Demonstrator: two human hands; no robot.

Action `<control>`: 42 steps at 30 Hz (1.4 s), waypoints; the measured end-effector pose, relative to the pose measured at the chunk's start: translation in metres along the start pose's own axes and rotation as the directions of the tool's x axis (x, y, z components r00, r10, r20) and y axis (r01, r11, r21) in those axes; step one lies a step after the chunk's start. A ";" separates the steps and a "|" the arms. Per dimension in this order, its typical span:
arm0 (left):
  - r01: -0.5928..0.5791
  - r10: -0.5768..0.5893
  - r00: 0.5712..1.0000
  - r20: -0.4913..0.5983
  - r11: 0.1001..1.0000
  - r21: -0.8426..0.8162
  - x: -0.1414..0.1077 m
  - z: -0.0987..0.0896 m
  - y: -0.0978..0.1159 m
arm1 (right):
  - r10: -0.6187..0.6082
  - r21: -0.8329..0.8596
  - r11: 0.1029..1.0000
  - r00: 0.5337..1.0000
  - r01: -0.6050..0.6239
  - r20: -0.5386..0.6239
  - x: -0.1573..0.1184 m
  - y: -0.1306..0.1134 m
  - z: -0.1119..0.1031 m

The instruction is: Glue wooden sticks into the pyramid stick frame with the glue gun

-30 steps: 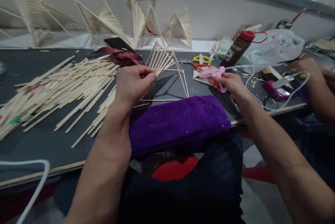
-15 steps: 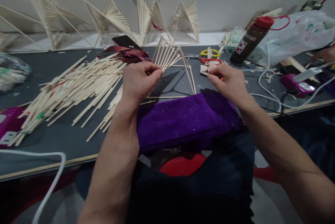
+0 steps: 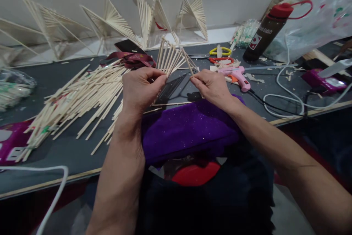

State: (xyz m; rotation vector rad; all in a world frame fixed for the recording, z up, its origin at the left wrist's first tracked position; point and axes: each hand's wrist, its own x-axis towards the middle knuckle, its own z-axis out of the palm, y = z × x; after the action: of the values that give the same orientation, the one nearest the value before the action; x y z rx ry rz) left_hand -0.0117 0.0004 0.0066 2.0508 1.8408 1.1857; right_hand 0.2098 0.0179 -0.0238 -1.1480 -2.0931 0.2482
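Note:
A small frame of thin wooden sticks [image 3: 171,59], fanned out on its left side, stands on the dark table in front of me. My left hand [image 3: 144,88] is closed in a pinch at the lower left end of the fan, on a wooden stick mostly hidden by the fingers. With thumb and forefinger my right hand [image 3: 210,85] grips a slanting stick [image 3: 187,61] on the frame's right side. Just beyond the right hand, a pink glue gun [image 3: 233,73] lies on the table. A purple glittery cloth [image 3: 187,128] lies below both hands.
Loose wooden sticks [image 3: 82,101] are heaped at left. Finished stick models [image 3: 112,22] line the wall. Yellow-handled scissors [image 3: 220,51], a dark bottle with a red cap [image 3: 265,33], a plastic bag [image 3: 316,26] and a white cable [image 3: 283,81] occupy the right side.
My right hand has moved left, from beside the glue gun to the frame, and now pinches a stick there. The glue gun has come into clear view. My left hand keeps its pinch.

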 end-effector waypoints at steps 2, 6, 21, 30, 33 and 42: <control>0.005 -0.005 1.000 -0.007 1.000 -0.010 0.000 0.001 -0.001 | 0.013 -0.009 1.000 1.000 -0.013 0.003 0.000 0.000 0.001; 0.010 -0.010 1.000 -0.010 1.000 -0.007 0.000 0.002 -0.002 | 0.039 -0.002 0.999 0.999 -0.039 0.023 0.000 0.000 0.001; 0.016 -0.016 1.000 0.012 1.000 0.009 0.001 -0.001 -0.002 | 0.044 0.054 0.997 0.999 -0.045 0.033 -0.001 0.002 0.003; -0.005 0.005 1.000 0.012 1.000 -0.021 0.000 -0.003 0.001 | 0.038 0.029 0.999 0.998 -0.039 0.044 -0.001 0.002 0.002; 0.000 0.001 1.000 0.025 1.000 -0.019 0.000 -0.003 0.003 | 0.048 0.021 0.999 0.997 -0.049 0.056 0.000 0.001 0.002; 0.016 -0.016 1.000 0.009 1.000 -0.025 0.000 -0.001 0.004 | 0.065 0.022 0.998 0.997 -0.066 0.045 0.000 0.002 0.004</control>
State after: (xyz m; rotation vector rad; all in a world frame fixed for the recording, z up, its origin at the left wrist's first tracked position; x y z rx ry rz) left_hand -0.0093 -0.0012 0.0090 2.0214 1.8257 1.1868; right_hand 0.2080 0.0201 -0.0277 -1.2087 -2.0873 0.3307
